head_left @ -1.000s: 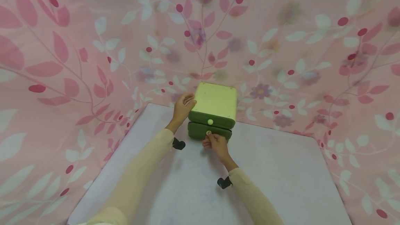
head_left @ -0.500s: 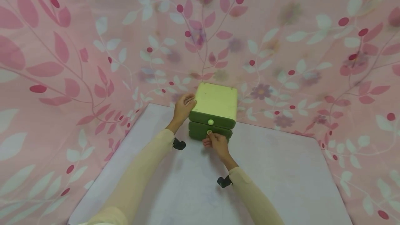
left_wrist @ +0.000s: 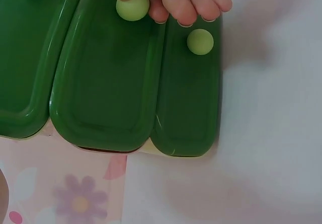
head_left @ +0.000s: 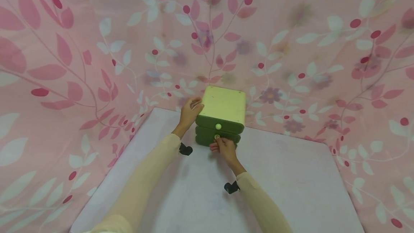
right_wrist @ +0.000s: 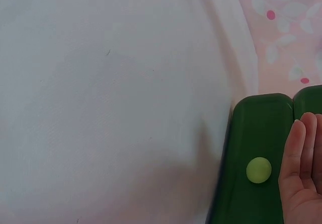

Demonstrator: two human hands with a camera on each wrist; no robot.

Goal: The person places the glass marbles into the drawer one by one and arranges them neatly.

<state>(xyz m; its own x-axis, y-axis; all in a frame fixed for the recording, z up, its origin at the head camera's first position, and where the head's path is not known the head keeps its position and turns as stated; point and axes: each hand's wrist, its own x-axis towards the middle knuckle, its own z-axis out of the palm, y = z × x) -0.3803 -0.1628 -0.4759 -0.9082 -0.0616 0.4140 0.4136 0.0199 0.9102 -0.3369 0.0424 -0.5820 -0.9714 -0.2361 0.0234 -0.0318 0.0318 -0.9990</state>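
A small cabinet with a pale green top (head_left: 224,104) and three dark green drawers stands at the table's far side. My left hand (head_left: 190,111) rests against its left side, the thumb near the top's edge. With thumb and index finger, my right hand (head_left: 227,150) pinches the round knob (left_wrist: 133,7) of the middle drawer (left_wrist: 108,83). In the left wrist view that drawer looks almost flush with its neighbours, with a thin gap at its end. The bottom drawer's knob (left_wrist: 200,42) is beside the other fingers, which stretch out in the right wrist view.
A white cloth (head_left: 200,190) covers the table. Pink floral curtains (head_left: 291,46) hang behind and at both sides, close to the cabinet's back. A black wrist camera mount (head_left: 185,149) sits at the left wrist, and another camera mount (head_left: 231,188) at the right.
The middle drawer has slid inward toward the cabinet, with my right hand still on its knob; more of the bottom drawer's front shows. My left hand has stayed against the side.
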